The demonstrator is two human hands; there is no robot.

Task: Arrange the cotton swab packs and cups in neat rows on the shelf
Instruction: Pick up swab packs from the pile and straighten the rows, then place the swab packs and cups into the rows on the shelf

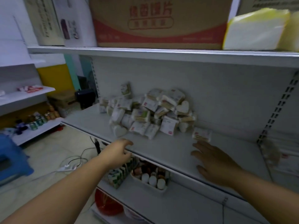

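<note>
Reaching toward a white metal shelf, the person holds both hands low over its front part. The left hand hangs at the front edge with fingers loosely curved and nothing in them; the blur hides whether it touches the lip. The right hand is spread flat, fingers straight, palm down over bare shelf, gripping nothing. Just beyond its fingertips lies a single cotton swab pack, apart from the rest. The other cotton swab packs sit in a loose heap at the middle of the shelf, against the pale back panel and tumbled over one another at all angles. Two heart-shaped tubs show among them, one at the heap's near left corner and one high on its right side. On the shelf above stand a brown and red cardboard box, a white carton to its left and a yellow and white wrapped bundle to its right. The shelf below carries a white tray of small bottles beside green and white cartons. Further left, pale floor tiles bear a power strip with its cable and a blue stool, and another shelving unit holds cans.
</note>
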